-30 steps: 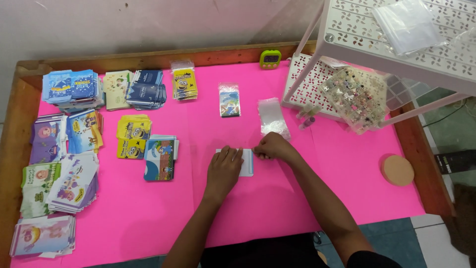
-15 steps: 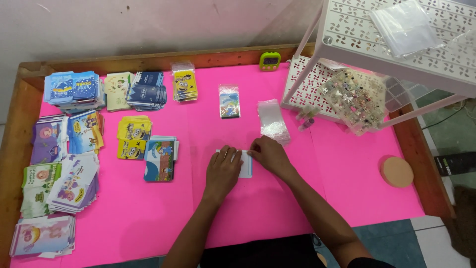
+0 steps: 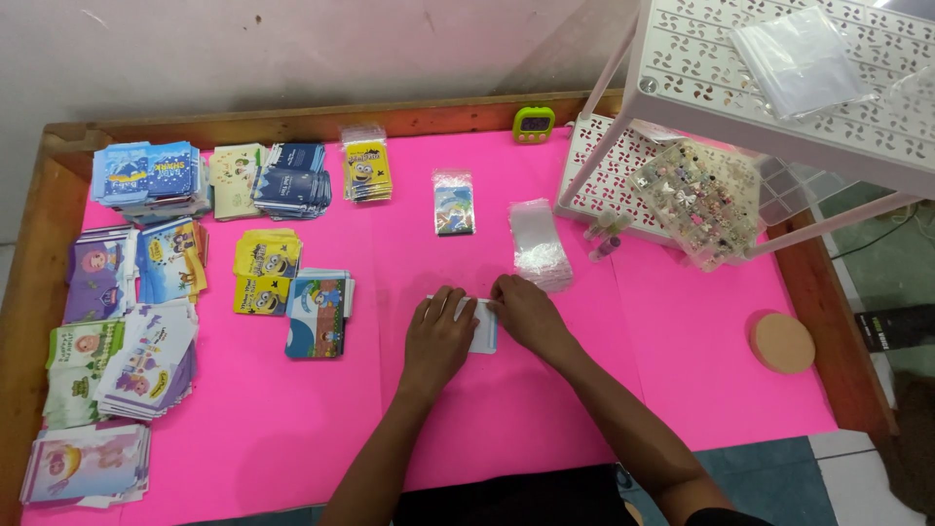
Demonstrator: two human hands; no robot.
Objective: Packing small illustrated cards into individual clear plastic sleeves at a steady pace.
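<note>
My left hand [image 3: 437, 338] lies flat on a small white card packet [image 3: 482, 329] in the middle of the pink table [image 3: 506, 429]. My right hand [image 3: 522, 314] presses on the packet's right end, fingers curled over its edge. Just beyond my right hand lies a pile of clear plastic sleeves [image 3: 539, 244]. One sleeved card [image 3: 453, 203] lies alone farther back.
Stacks of colourful cards [image 3: 317, 314] cover the table's left side and back left corner [image 3: 146, 175]. A white perforated rack [image 3: 779, 78] stands at the right, with a clear bag of small trinkets [image 3: 699, 202] below it. A round cork coaster [image 3: 781, 342] and a green timer [image 3: 533, 124] sit nearby.
My right hand has drawn back from the clear sleeves and come down onto the right end of the white packet. My left hand has stayed on the packet.
</note>
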